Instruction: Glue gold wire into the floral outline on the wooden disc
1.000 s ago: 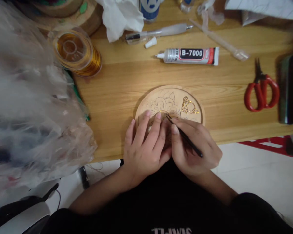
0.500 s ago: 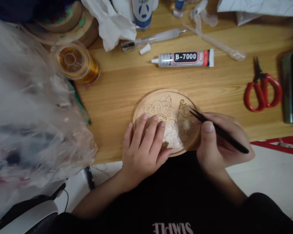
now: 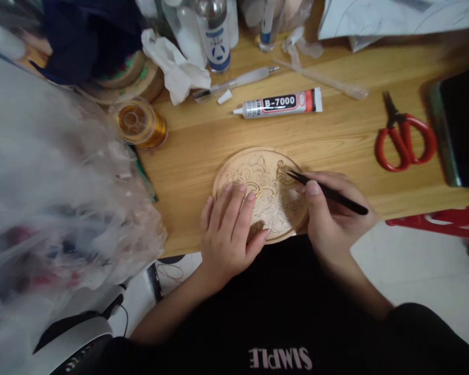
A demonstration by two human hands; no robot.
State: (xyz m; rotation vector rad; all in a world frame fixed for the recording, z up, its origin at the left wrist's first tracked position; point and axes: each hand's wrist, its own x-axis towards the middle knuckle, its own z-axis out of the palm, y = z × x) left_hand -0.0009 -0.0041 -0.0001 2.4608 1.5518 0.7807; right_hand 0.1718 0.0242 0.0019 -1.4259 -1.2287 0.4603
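Tweezers [image 3: 330,194] sat pinched between the right hand's [image 3: 338,221] closed thumb and fingers, tips at the gold wire [image 3: 280,164] on the far right of the wooden disc [image 3: 273,208], near the table's [image 3: 187,172] near edge. The left hand [image 3: 226,245] lay flat, fingers slightly spread, on its left, gripping nothing visible. A slipping tip or sliding palm could likely bend or drag the wire.

Crumpled tissue [image 3: 176,72], bottle [image 3: 217,46], probably a phone [image 3: 463,127]
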